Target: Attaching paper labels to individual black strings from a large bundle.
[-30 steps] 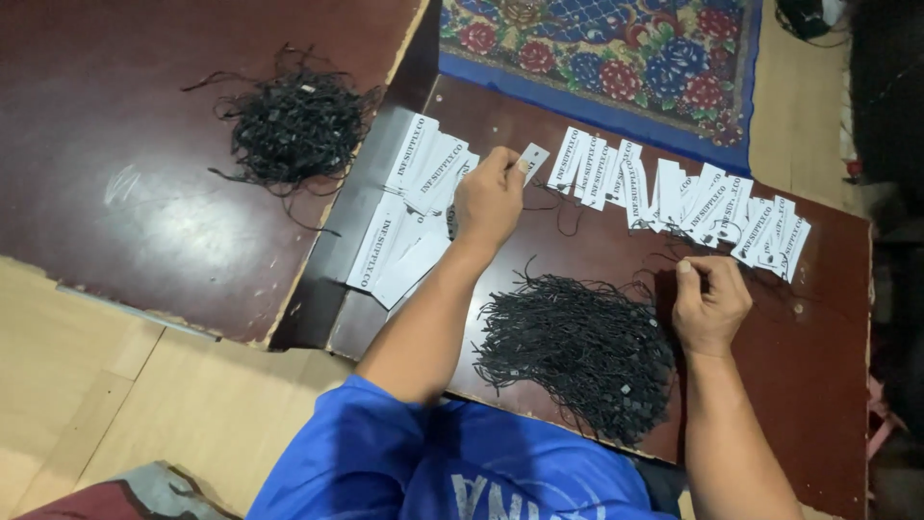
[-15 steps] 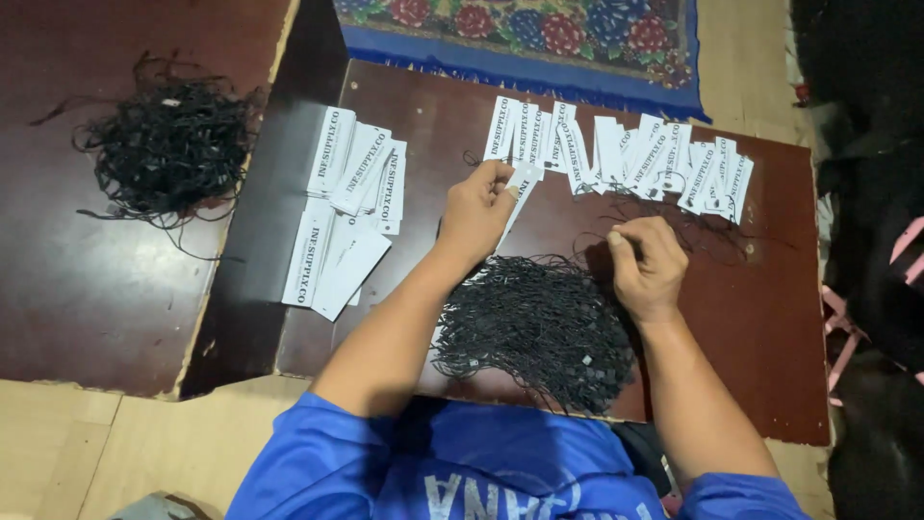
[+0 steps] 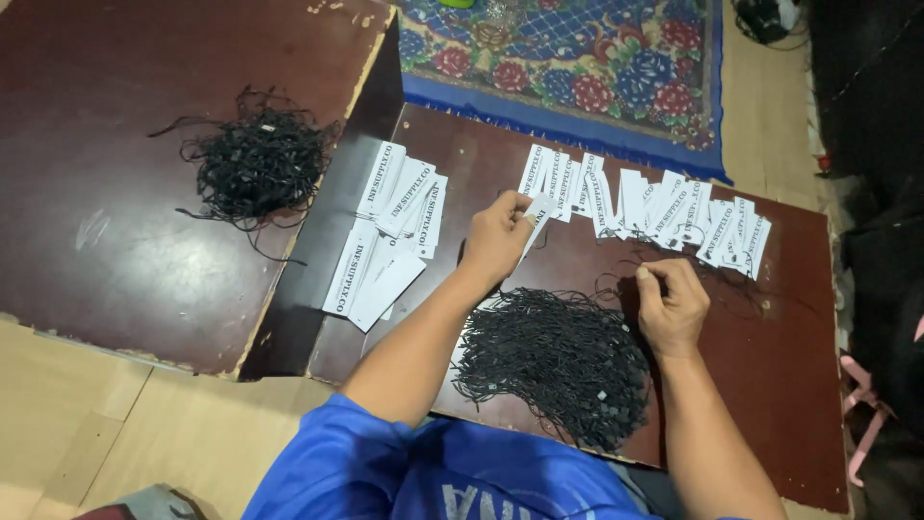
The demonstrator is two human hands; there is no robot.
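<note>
Your left hand [image 3: 496, 236] pinches a white tag [image 3: 532, 223], your right hand [image 3: 671, 306] grips a black string [image 3: 630, 274]; tugging could snag the string heap [image 3: 553, 361] beneath your wrists.

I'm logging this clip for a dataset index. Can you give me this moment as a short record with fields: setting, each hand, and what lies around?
Setting: dark brown board on the floor, second board to its left
Left hand: holds a white paper tag
Right hand: pinches a thin black string, too fine to point out
Near hands: heap of black strings
Far edge: row of white tags
Left edge: stack of white tags
Second board: another black string heap
Beyond: floral rug
</note>
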